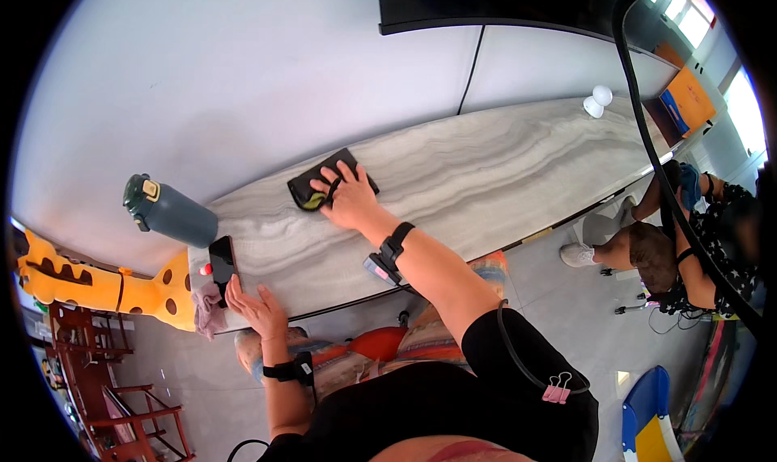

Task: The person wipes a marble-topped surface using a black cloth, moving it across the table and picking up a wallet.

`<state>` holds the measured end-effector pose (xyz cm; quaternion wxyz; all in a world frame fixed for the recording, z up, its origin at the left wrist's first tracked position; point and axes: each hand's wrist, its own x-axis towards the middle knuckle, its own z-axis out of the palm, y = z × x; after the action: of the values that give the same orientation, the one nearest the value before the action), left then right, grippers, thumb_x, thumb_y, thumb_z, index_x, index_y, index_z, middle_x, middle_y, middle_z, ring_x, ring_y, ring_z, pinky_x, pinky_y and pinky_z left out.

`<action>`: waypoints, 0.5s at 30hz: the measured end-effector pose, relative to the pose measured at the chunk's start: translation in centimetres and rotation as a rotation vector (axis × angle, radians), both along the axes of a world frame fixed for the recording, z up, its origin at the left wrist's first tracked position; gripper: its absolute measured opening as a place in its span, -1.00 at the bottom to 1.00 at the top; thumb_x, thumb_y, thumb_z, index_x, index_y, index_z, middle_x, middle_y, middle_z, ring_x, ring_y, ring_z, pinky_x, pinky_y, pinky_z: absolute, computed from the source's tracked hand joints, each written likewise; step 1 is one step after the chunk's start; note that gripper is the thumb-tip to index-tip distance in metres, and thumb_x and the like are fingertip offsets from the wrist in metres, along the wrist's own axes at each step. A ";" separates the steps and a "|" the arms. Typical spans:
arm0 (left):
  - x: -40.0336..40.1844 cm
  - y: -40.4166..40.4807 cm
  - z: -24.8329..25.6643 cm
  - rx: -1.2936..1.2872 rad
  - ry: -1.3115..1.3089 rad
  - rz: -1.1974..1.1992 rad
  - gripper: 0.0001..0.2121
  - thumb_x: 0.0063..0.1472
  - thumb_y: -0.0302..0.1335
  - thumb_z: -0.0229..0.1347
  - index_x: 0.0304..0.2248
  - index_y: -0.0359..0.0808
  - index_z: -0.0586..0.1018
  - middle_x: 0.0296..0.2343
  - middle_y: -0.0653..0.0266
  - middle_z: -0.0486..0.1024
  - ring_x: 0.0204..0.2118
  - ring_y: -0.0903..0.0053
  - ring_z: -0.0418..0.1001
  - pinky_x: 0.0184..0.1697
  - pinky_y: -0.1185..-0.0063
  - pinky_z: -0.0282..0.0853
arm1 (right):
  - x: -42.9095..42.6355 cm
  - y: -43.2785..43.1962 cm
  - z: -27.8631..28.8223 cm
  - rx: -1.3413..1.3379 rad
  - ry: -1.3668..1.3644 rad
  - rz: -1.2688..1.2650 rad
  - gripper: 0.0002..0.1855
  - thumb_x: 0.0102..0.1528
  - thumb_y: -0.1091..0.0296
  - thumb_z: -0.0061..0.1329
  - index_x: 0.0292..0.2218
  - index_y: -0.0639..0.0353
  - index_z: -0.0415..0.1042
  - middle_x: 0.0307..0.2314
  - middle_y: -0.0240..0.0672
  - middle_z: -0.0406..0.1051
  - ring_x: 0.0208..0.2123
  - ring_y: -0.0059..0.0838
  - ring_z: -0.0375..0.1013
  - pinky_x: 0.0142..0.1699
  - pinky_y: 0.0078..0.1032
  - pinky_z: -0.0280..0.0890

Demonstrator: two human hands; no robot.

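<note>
My right hand (350,199) rests with spread fingers on a black case or pouch (323,171) lying near the wall side of the marbled countertop (461,176). Something yellow-green shows at the pouch's near left corner, under the thumb side, and a black loop lies by the fingers. At the left end, my left hand (260,312) is held palm partly up, its fingertips by the lower end of a black smartphone (223,261). A crumpled mauve cloth (208,309) and a small red and white object (206,269) sit left of the phone.
A blue-grey insulated bottle (182,214) stands at the counter's left end, beside a giraffe figure (136,293). A small white device (597,101) stands far right, below a wall-mounted screen (485,3). Another person (698,249) sits at right. A black cable (637,97) crosses the view.
</note>
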<state>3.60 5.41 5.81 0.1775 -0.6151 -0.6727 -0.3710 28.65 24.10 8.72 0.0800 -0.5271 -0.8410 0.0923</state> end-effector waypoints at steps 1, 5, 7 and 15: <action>0.0 0.1 0.0 -0.003 -0.004 0.003 -0.47 0.27 -0.40 -0.02 0.15 -0.46 0.17 0.08 -0.10 0.22 0.14 0.01 0.12 0.24 0.15 -0.05 | 1.0 0.9 -0.1 0.014 -0.005 -0.038 -0.35 0.23 -0.12 -0.26 0.31 -0.34 0.04 0.33 -0.43 -0.08 0.37 -0.14 -0.25 0.36 0.05 -0.32; 0.0 0.0 -0.3 -0.002 0.007 0.029 -0.49 0.27 -0.39 -0.02 0.14 -0.48 0.20 0.08 -0.10 0.23 0.15 0.02 0.12 0.24 0.16 -0.04 | 6.9 2.7 0.5 0.013 -0.053 -0.152 -0.35 0.23 -0.11 -0.28 0.31 -0.36 0.02 0.32 -0.49 -0.08 0.36 -0.19 -0.20 0.35 -0.01 -0.26; -0.1 0.0 -0.3 -0.010 0.016 0.042 -0.49 0.28 -0.37 -0.03 0.14 -0.48 0.21 0.07 -0.10 0.24 0.15 0.02 0.12 0.25 0.16 -0.06 | 11.0 3.4 0.9 0.026 -0.095 -0.221 -0.36 0.23 -0.11 -0.29 0.30 -0.37 0.02 0.32 -0.52 -0.07 0.35 -0.21 -0.16 0.34 -0.04 -0.22; 0.2 0.2 -0.2 -0.046 0.014 0.057 -0.49 0.29 -0.36 -0.06 0.15 -0.49 0.19 0.09 -0.08 0.23 0.16 0.05 0.12 0.25 0.16 -0.09 | 29.5 5.1 -0.6 0.176 -0.026 -0.557 -0.40 0.15 -0.07 -0.16 0.22 -0.40 0.19 0.27 -0.54 0.06 0.32 -0.22 -0.04 0.34 -0.03 -0.21</action>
<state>3.76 5.58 5.56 0.1785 -0.6020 -0.6971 -0.3461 58.17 29.21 8.15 0.1367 -0.7298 -0.6697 -0.0132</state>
